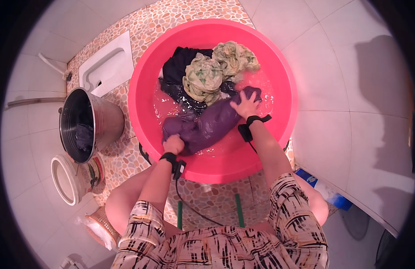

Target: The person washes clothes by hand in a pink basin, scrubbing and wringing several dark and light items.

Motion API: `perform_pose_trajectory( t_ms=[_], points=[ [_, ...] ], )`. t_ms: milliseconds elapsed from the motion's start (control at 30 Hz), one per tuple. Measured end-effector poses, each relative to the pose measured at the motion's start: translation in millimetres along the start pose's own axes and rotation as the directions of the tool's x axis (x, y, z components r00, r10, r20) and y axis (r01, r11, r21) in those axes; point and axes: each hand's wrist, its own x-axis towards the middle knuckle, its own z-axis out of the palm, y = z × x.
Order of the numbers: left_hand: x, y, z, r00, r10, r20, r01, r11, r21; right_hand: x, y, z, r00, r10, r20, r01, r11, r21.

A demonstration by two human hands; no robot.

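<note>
A large pink plastic basin (pixel 214 173) in front of me holds water and wet laundry. Across its near half lies a soaked purple cloth (pixel 210 124), bulging in the middle. My left hand (pixel 173 144) is closed on the cloth's left end, by the near rim. At the other end, my right hand (pixel 246 106) lies spread on top of the cloth, fingers apart and pressing it. Beyond it sit a crumpled pale green patterned cloth (pixel 204 77), a second such bundle (pixel 232 57) and a dark garment (pixel 180 65), partly under water.
To the left stand a metal bucket (pixel 108 117) with dark cloth inside, a white plastic pail (pixel 64 180) and a lined wastebasket (pixel 101 228). A squat toilet (pixel 106 67) is set in the pebble-patterned floor (pixel 167 11). A tiled wall (pixel 321 84) rises close on the right, with a blue-and-white packet (pixel 323 190) below.
</note>
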Motion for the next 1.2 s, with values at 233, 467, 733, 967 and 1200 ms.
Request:
perform_pose_trajectory(
  t_ms=[233,467,733,967,1200],
  points=[
    [-3.3,25.2,-24.1,0.749,-0.373,-0.547,0.068,0.865,-0.497,-8.7,26.7,27.9,0.805,-0.438,0.4,0.45,0.89,0.071],
    [-73.3,111.7,21.6,0.996,-0.054,0.077,0.089,0.289,-0.953,7.9,13.6,10.4,0.937,0.243,0.249,-0.306,0.918,0.253],
    [-53.8,106.6,35.1,0.764,0.515,0.389,0.614,-0.397,-0.682,-75.1,-34.2,-42.9,0.777,-0.591,0.216,0.207,0.564,0.799],
    [-55.2,88.0,45.9,0.825,0.525,-0.21,0.067,-0.459,-0.886,-168.7,-52.2,-61.0,0.592,-0.805,0.043,0.666,0.519,0.536],
    [-62.4,100.2,35.3,0.708,0.699,-0.095,0.562,-0.64,-0.523,-148.6,-70.3,-45.5,0.639,-0.722,-0.265,0.766,0.57,0.296]
  ],
)
